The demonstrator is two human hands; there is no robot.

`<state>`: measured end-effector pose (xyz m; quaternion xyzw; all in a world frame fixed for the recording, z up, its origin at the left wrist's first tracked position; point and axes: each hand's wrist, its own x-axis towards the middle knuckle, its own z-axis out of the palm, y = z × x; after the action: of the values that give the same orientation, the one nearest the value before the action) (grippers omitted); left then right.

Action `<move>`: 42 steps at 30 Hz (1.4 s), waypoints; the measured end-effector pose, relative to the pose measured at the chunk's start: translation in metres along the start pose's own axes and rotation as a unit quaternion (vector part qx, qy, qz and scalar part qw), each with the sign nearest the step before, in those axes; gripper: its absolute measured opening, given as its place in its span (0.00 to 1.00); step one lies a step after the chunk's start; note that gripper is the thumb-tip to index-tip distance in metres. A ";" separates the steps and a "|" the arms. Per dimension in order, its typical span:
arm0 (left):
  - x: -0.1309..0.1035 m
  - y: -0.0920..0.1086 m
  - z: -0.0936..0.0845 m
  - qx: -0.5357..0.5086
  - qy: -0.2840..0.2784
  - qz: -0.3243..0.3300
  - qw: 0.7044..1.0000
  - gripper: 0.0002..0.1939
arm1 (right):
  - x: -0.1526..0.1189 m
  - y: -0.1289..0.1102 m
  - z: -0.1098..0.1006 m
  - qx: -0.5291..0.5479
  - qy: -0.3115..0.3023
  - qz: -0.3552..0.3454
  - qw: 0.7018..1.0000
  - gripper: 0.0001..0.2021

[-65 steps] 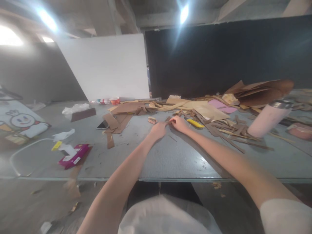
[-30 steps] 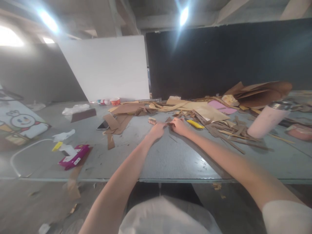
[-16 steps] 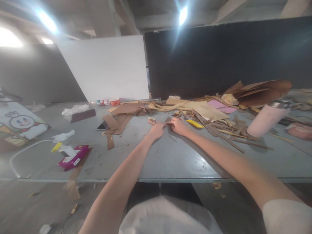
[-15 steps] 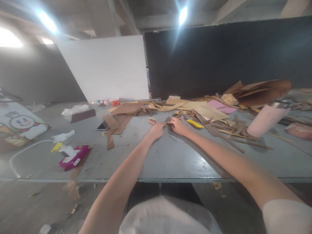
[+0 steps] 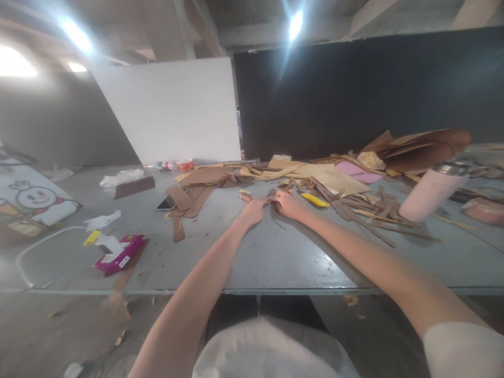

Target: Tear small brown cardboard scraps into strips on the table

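Note:
My left hand [image 5: 254, 209] and my right hand [image 5: 287, 203] meet at the middle of the grey table, fingers bent and pinched. Between their fingertips is a small brown piece [image 5: 271, 193], thin like card or leather; the fingers cover most of it. Just beyond my left hand lies a small tan block with dark stripes [image 5: 244, 195]. A yellow utility knife [image 5: 315, 200] rests to the right of my right hand, apart from it. Behind the hands, brown scraps [image 5: 286, 185] lie on the table.
Many brown strips [image 5: 366, 210] are heaped at the right, by a leaning pink bottle [image 5: 432, 192]. Brown sheets [image 5: 205, 177] lie at the back, with a phone [image 5: 165, 203] at the left. A magenta packet [image 5: 120, 255] sits near the table's front edge [image 5: 197, 291].
Almost nothing differs. Both hands stay in the same place, with only a slight shift of the fingers around the small brown piece.

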<state>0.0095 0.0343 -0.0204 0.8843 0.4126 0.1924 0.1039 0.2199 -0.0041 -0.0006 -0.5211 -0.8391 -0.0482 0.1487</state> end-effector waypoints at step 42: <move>-0.010 0.021 -0.011 0.075 -0.032 0.010 0.997 0.33 | 0.008 0.006 -0.006 -0.058 -0.036 -0.066 0.996 0.12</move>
<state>0.0139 0.0137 -0.0059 0.8994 0.4133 0.1336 0.0480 0.2228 0.0039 0.0071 -0.4739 -0.8721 -0.0874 0.0844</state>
